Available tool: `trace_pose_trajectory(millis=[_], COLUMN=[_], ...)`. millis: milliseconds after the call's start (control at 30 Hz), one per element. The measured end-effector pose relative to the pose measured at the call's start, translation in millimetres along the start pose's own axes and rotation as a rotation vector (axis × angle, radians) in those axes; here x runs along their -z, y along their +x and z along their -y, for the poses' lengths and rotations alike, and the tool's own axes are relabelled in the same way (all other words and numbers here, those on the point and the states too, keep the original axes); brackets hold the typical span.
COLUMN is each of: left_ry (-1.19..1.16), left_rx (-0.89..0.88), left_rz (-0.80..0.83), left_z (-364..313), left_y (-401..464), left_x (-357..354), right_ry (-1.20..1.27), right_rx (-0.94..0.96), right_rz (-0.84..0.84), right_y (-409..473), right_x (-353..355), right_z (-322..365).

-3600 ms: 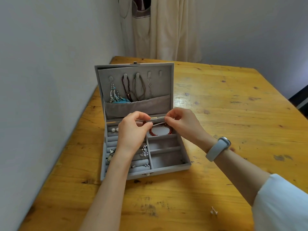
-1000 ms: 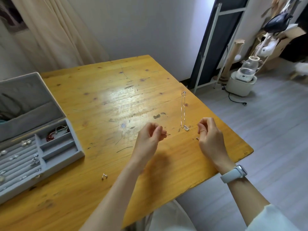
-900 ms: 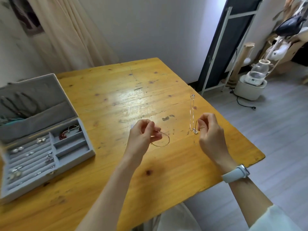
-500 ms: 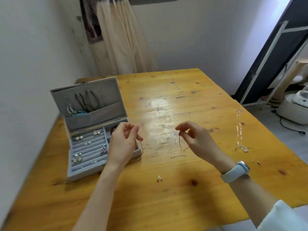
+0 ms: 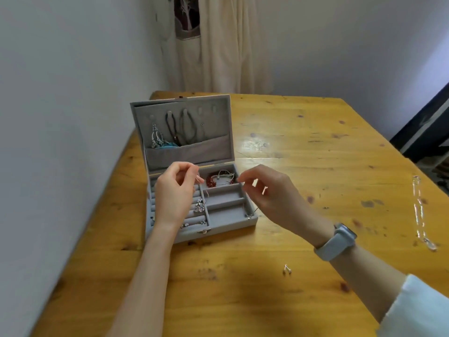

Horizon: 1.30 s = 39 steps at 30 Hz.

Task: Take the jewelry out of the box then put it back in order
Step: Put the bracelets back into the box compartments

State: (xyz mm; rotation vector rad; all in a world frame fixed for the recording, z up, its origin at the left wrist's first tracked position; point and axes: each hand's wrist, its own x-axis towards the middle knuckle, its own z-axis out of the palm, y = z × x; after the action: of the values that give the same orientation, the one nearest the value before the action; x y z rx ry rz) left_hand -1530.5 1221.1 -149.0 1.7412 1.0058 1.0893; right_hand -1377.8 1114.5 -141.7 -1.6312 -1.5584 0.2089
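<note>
The grey jewelry box [image 5: 228, 223] stands open on the wooden table, lid upright. Over its tray, my left hand [image 5: 173, 193] pinches one end of a thin chain [image 5: 203, 188] between thumb and forefinger. My right hand [image 5: 269, 193] pinches the other end by the box's right wall. The chain's small pendant [image 5: 249, 216] dangles at the box's front right corner. A red bead bracelet [image 5: 211, 181] lies in the back right compartment, and rings and studs [image 5: 199, 206] sit in the left rolls. Black cords [image 5: 181, 127] and silver pieces [image 5: 155, 138] hang in the lid.
A silver necklace [image 5: 419, 212] lies stretched out on the table near its right edge. A pair of small studs [image 5: 287, 269] lies on the table in front of my right forearm. A white wall runs close along the left, with a curtain [image 5: 218, 45] behind.
My view swung left from the table's right side back to the box. Both hands carried the thin chain over to the box and now hold it above the tray.
</note>
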Motion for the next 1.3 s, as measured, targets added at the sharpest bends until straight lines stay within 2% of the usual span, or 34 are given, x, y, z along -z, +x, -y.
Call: trace_pose_trajectory(millis=[133,233,333,400,467,533,700,767,933,1100,1167,1300], left_ry=[-0.031,-0.063,-0.063,-0.065,-0.077,-0.085,-0.099,-0.094,-0.094,-0.097,-0.099,-0.097], left_rx=[0.008,0.015,0.003,-0.002,-0.004,-0.004,-0.006,-0.006,0.004,0.007,0.011,0.015], left_rz=[-0.025,-0.032,-0.052,-0.054,-0.049,-0.037,-0.032,-0.031,-0.042,-0.048,-0.051,-0.054], left_z=[11.9,14.1,16.8,19.3,21.2,22.4,23.6,24.2,26.3,26.1,26.7,27.5], left_y=[9.4,16.8,25.1,29.4,30.4,28.8,29.8,29.9,28.4,28.2,28.6,29.0], left_x=[2.2,1.6,2.2,2.1,1.2,0.0,-0.6,0.1,2.2,3.4,4.5,4.8], right_ry=[0.046,0.172,0.391,0.439,0.29,0.121,-0.153,-0.183,0.113,0.463,0.386,-0.031], right_rx=[-0.004,-0.076,-0.264,-0.414,-0.481,-0.467,-0.303,-0.257,-0.205,-0.378,-0.435,-0.387], right_rz=[0.011,-0.004,-0.017,-0.008,0.015,0.006,0.016,0.028,0.08,0.017,0.004,0.027], right_y=[4.9,7.2,11.5,10.7,5.5,-0.5,-1.6,-0.6,7.7,15.1,12.0,-1.9], right_x=[-17.7,-23.5,-27.0,-31.2,-35.7,-37.0,-34.6,-34.5,-35.0,-33.2,-35.2,-40.0], right_z=[6.9,14.7,19.4,13.0,1.0,-7.9,-7.1,-2.1,21.8,26.1,16.1,-8.6])
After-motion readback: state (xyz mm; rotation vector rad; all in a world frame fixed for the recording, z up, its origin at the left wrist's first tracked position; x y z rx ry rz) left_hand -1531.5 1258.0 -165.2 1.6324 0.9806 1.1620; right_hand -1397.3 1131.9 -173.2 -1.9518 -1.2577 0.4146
